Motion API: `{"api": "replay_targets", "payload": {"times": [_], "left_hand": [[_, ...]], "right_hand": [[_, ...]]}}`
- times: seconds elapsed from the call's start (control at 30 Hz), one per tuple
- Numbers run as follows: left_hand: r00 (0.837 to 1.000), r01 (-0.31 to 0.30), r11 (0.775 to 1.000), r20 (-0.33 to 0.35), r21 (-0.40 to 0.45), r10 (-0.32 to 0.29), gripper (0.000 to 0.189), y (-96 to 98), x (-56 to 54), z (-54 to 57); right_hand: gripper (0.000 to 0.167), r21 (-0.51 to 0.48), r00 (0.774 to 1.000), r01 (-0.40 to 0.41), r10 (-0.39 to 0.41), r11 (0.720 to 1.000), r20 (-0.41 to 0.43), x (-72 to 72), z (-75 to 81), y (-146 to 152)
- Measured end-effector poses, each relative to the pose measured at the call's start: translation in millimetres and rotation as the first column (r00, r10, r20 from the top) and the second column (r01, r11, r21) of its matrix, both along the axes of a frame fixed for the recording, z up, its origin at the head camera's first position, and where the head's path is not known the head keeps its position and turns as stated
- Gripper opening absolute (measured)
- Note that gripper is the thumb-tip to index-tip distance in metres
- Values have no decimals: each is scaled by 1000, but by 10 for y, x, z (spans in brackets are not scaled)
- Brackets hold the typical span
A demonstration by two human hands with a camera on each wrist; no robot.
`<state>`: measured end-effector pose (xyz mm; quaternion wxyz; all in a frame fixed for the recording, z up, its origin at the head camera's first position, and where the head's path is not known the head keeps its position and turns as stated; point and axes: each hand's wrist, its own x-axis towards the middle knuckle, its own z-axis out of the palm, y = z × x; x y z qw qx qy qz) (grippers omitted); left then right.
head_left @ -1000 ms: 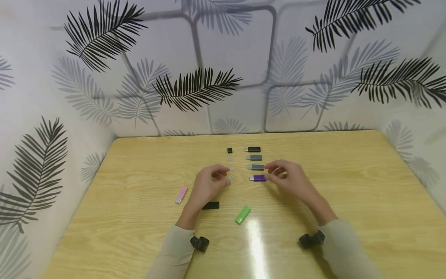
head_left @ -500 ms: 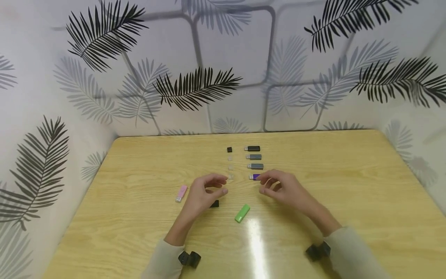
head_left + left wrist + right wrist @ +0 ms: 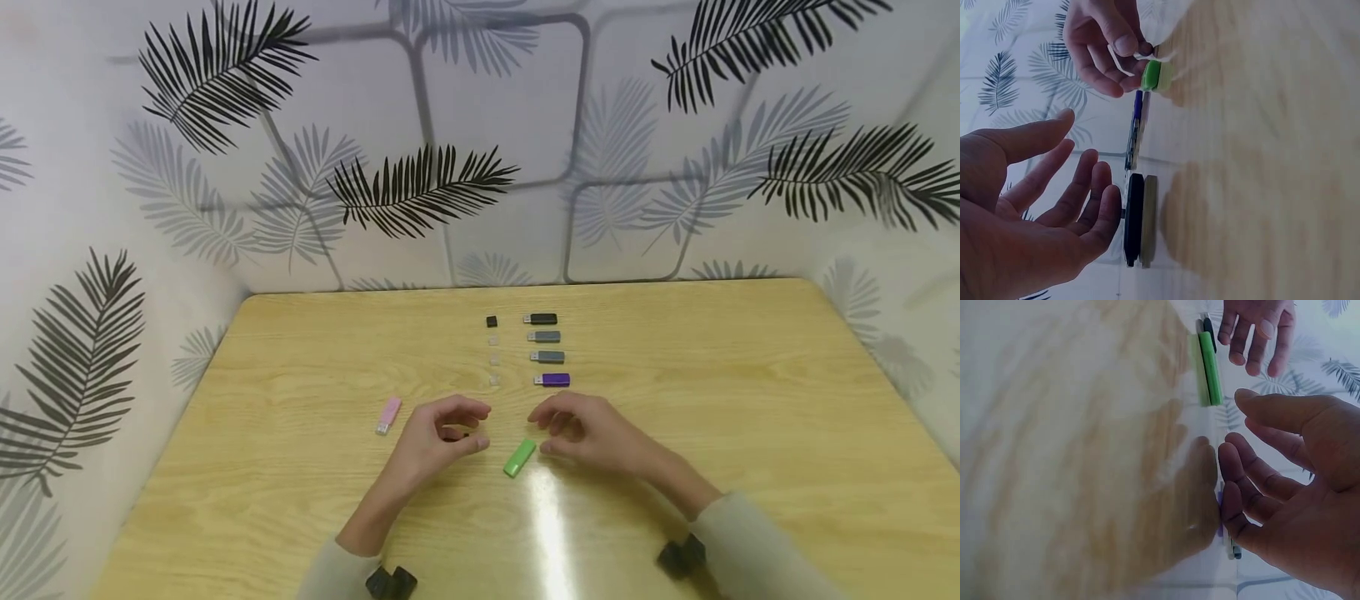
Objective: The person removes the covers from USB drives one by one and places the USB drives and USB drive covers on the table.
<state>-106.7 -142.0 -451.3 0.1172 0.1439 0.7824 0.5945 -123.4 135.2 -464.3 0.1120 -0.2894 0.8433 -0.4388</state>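
Observation:
My left hand (image 3: 442, 433) hovers with loosely bent fingers and holds nothing. Below it lies a black USB stick (image 3: 1135, 219), mostly hidden from the head view. My right hand (image 3: 592, 429) hangs above the table with bent fingers and nothing in them. Its fingertips are just right of a green USB stick (image 3: 520, 458), which lies diagonally between the two hands. Behind the hands, a purple USB stick (image 3: 555, 380) is at the near end of a column of sticks. Level with it on the left lies a small clear cap (image 3: 494, 381).
Beyond the purple stick lie two grey USB sticks (image 3: 547, 357) and a black one (image 3: 540, 318). Left of them run more clear caps (image 3: 494, 360) and a black cap (image 3: 491, 321). A pink USB stick (image 3: 388, 416) is left of my left hand on the wooden table (image 3: 300, 358).
Both hands have drawn back toward me. The left has left the nearest clear cap, the right the purple stick; both things now lie uncovered. The right hand is now close to the green stick.

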Motion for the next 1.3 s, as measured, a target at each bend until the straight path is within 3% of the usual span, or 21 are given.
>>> {"api": "replay_targets", "payload": {"times": [0.33,0.7,1.0,1.3], "left_hand": [[1000,-18,993,-2,-120,18,29,90,144,15],[999,27,984,-15,-178,-30,28,209,203,-2],[996,65,976,-45,-209,-76,22,311,173,35],[994,70,981,-67,-181,-83,15,424,134,45]], "right_hand": [[32,83,996,-78,81,994,-32,14,-14,-132],[13,152,986,-146,155,978,-56,-1,-32,-151],[13,89,988,-147,150,985,-30,-4,-8,-24],[16,7,997,-75,75,997,-11,19,33,85]]}}
